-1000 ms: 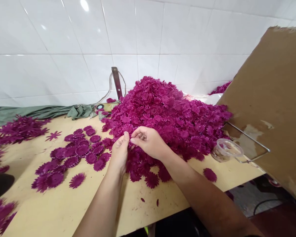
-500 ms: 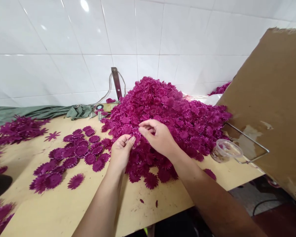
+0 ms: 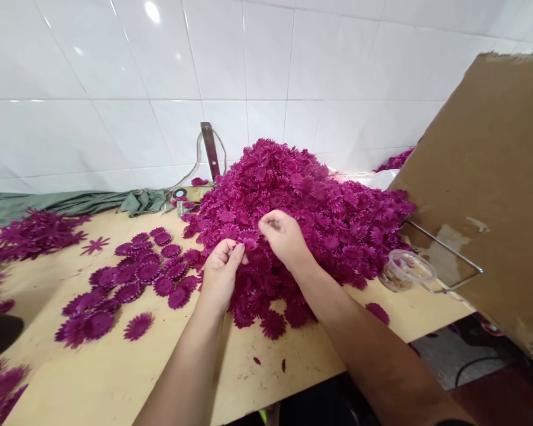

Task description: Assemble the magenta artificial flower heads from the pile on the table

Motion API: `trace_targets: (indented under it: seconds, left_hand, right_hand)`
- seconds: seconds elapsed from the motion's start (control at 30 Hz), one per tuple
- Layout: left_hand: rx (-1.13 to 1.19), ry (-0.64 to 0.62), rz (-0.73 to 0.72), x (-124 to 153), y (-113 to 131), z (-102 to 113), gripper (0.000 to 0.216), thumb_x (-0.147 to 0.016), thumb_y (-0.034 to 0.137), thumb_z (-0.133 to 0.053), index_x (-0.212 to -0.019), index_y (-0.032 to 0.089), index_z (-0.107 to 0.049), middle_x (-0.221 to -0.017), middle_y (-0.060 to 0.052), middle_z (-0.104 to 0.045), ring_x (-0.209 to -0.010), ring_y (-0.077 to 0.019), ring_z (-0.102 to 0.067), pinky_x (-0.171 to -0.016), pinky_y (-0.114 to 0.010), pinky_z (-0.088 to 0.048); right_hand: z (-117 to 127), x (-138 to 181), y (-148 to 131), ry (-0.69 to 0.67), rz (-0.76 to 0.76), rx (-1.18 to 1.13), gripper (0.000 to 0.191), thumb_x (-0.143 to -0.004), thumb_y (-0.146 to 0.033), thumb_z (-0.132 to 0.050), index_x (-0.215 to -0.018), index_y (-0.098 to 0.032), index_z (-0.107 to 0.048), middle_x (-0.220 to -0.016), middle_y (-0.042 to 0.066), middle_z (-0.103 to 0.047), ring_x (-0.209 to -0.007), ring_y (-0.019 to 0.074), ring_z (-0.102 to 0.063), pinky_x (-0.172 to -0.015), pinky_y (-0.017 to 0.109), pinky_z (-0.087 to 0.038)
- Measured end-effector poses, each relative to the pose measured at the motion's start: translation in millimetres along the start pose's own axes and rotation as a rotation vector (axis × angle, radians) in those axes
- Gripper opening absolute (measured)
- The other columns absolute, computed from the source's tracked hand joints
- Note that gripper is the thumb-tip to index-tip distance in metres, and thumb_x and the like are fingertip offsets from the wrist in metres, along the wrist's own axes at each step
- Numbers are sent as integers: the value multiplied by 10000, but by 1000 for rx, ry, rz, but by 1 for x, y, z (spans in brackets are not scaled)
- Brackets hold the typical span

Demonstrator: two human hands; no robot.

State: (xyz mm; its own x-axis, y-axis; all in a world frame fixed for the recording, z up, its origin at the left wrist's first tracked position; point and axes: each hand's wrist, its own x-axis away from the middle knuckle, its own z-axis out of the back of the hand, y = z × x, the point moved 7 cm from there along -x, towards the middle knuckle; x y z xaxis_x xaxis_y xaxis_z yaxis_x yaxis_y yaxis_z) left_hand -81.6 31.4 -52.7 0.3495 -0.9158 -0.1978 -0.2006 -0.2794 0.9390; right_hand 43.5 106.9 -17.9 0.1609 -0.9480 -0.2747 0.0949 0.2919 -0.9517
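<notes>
My left hand is closed, with a magenta artificial flower pinched between thumb and index finger; the flower is tilted, seen partly from its edge. Just to the right and a little higher, my right hand has its fingertips pressed together in a pinch, apart from that flower. Whatever it holds, if anything, is too small to see. Both hands hover in front of a large heap of magenta flowers. Left of my left hand lies a spread of loose flower heads on the pale tabletop.
A pile of larger star-shaped petals lies at the left, near a green cloth along the wall. On the right stand a clear plastic tub, a bent metal wire frame and a tall cardboard sheet. A dark rounded object juts in at left.
My right hand has shifted slightly right and up, with its fingers drawn closer together. The flower in my left hand has tilted and shows more clearly above the thumb.
</notes>
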Motion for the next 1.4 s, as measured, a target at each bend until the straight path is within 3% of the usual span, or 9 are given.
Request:
trace_targets:
  seconds: [0.13, 0.33, 0.5, 0.8, 1.0, 1.1, 1.27, 1.33, 1.4]
  left_hand:
    - [100, 88, 16, 0, 1, 6, 294, -523, 366, -777, -643, 175, -589, -563, 55, -555, -548, -71, -472, -579, -191, -372]
    - [155, 53, 112, 0, -7, 3, 246, -537, 288, -753, -721, 176, -636, -664, 34, -614, -583, -83, -519, -601, -206, -409]
    - [218, 79, 175, 1, -9, 4, 282, -481, 311, -779, -677, 166, -635, -591, 36, -609, -557, -89, -538, -593, -210, -422]
    - [140, 52, 119, 1, -4, 0, 330, -453, 350, -803, -673, 159, -647, -551, 38, -590, -587, -96, -541, -606, -209, -421]
    - [86, 116, 95, -3, -6, 10, 422, -467, 451, -782, -509, 157, -482, -450, 75, -447, -432, -38, -350, -442, -175, -282]
    - [36, 87, 90, -3, -7, 8, 478, -469, 498, -768, -487, 161, -429, -431, 86, -381, -425, -34, -288, -423, -178, -225]
    - [92, 108, 127, 0, -11, 7, 523, -459, 528, -762, -484, 170, -380, -438, 90, -344, -436, -38, -275, -437, -184, -221]
    - [95, 79, 161, 1, -13, 4, 514, -499, 556, -729, -494, 178, -381, -438, 87, -339, -427, -45, -269, -432, -194, -213]
    - [59, 59, 137, 1, -12, 3, 502, -559, 564, -686, -496, 188, -359, -444, 84, -324, -426, -53, -267, -437, -203, -229]
  right_hand:
    - [33, -19, 16, 220, -41, 50, 25, -740, -179, -492, -725, -168, -508, -694, 7, -564, -634, 119, -531, -667, 288, -456]
    - [21, 8, -17, 71, 259, 279, 168, -737, -185, -543, -895, -181, -599, -1024, 93, -595, -966, 193, -547, -843, 357, -452]
    - [-19, 33, -27, -267, 207, 203, 185, -764, -278, -549, -902, -167, -603, -935, 70, -630, -850, 157, -585, -767, 310, -482]
    - [-25, 30, -17, -284, 152, 201, 142, -687, -96, -550, -808, -169, -567, -819, 22, -607, -737, 117, -559, -708, 279, -472]
    - [-24, 30, -20, -382, 9, -26, 246, -622, -178, -665, -836, -168, -545, -804, 11, -591, -706, 95, -554, -657, 241, -482]
    - [-24, 29, -21, -363, 22, -37, 191, -656, -237, -648, -796, -158, -545, -777, 12, -589, -698, 92, -549, -689, 246, -475]
    - [-41, 35, -14, -515, 6, -9, 82, -676, -196, -595, -666, -162, -521, -597, -38, -521, -552, 77, -473, -574, 230, -428]
    - [-35, 28, -13, -464, 34, 41, 66, -676, -175, -574, -644, -167, -516, -560, -45, -492, -521, 82, -448, -551, 236, -411]
    - [-12, 12, -12, -260, 73, 144, 49, -694, -172, -546, -653, -171, -519, -577, -25, -501, -537, 106, -464, -578, 268, -425]
